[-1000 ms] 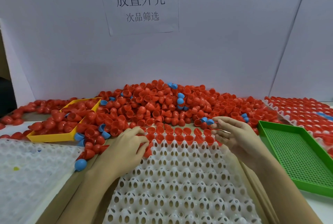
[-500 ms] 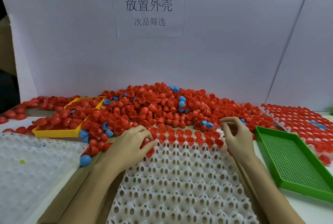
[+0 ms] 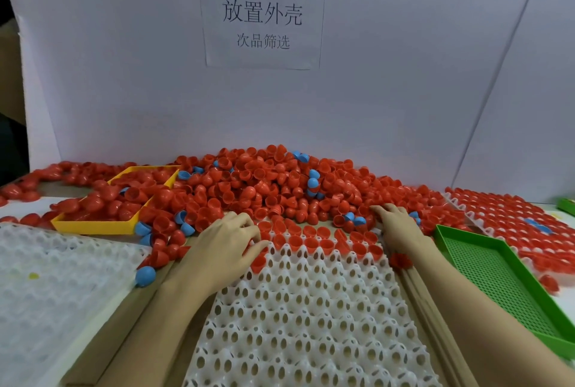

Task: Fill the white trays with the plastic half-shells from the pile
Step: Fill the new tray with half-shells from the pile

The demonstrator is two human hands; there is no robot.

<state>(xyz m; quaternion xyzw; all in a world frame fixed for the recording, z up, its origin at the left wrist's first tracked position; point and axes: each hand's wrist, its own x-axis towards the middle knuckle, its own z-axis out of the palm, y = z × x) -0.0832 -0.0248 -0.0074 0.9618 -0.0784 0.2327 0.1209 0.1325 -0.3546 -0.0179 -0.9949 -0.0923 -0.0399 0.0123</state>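
Observation:
A big pile of red half-shells [image 3: 264, 181], with a few blue ones mixed in, lies against the back wall. In front of it sits a white tray [image 3: 311, 318] with egg-shaped cups; red shells [image 3: 314, 239] fill its far rows. My left hand [image 3: 227, 246] rests on the tray's far left corner, its curled fingers and thumb closing around a red half-shell there. My right hand [image 3: 395, 225] reaches palm down into the pile's near edge beyond the far right corner, fingers stretched over the shells.
A yellow tray [image 3: 93, 226] holding red shells stands at the left, with another white tray [image 3: 46, 287] in front of it. A green perforated tray [image 3: 497, 281] lies at the right, and beyond it a white tray filled with shells [image 3: 510, 215]. A blue shell [image 3: 144, 276] lies loose.
My right hand has moved forward from the tray's far right corner into the pile, and its fingers have straightened. The left hand stays at the far left corner. The camera has tilted up.

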